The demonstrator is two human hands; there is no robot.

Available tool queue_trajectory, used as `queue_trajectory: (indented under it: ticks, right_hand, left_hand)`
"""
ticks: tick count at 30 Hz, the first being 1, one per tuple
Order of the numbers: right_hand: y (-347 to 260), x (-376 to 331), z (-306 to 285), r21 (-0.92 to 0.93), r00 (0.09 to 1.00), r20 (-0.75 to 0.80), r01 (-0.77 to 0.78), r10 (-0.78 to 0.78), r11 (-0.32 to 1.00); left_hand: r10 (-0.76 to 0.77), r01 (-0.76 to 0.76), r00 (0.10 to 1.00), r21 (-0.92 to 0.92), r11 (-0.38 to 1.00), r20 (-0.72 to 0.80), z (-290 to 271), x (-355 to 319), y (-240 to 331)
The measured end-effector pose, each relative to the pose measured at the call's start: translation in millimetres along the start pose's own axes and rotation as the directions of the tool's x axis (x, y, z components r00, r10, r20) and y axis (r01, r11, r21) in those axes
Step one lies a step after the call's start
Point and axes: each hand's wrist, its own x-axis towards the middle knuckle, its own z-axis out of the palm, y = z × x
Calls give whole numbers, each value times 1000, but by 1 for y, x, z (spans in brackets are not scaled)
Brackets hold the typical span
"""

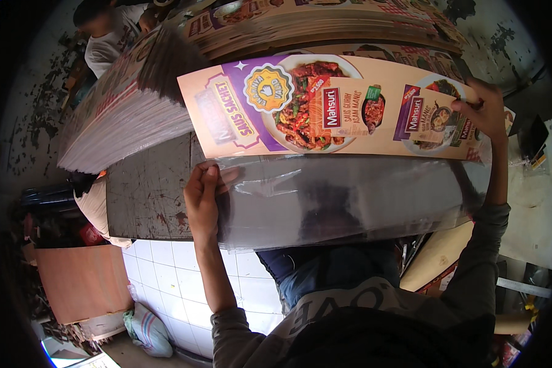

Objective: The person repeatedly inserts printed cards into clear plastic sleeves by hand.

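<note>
A long printed card panel [383, 110] with food pictures and a purple-edged end lies across the table in front of me. My right hand [486, 109] grips its right end, thumb on the printed face. Below the panel's near edge spreads a clear plastic sleeve [349, 199], glossy and lying over the table edge. My left hand [202, 193] pinches the sleeve's upper left corner, thumb on top and fingers seen through the film. The panel's lower edge meets the sleeve's upper edge; I cannot tell whether any of it is inside.
Tall stacks of similar panels stand at the left [122, 126] and along the back [325, 30] of the scuffed dark table [147, 187]. Another person [107, 43] is at the far left. On the tiled floor [178, 276] lie a striped sack [150, 331] and a brown board [83, 282].
</note>
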Motion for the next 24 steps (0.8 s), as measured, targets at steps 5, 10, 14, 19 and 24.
queue_trajectory:
  ticks: [5,10,14,19,24]
  right_hand:
    - [-4,2,1,-8,999,7,37,-37,999]
    - [-3,2,1,-3,999,10,48,-48,999]
    - [-1,3,3,22,997,32,72,-73,997]
    - [2,0,-2,59,995,83,48,-53,997]
    - [4,-5,-1,80,995,92,37,-45,996]
  left_hand:
    - [-4,4,1000,-27,1000,-3,1,-1,3]
    - [30,-30,1000,-31,999,-6,0,-1,-1]
    - [35,-36,999,-54,998,-22,0,-2,-3]
    - [29,-31,999,-64,997,-30,6,0,1]
    - [24,-28,997,-51,998,-71,1,0,-3]
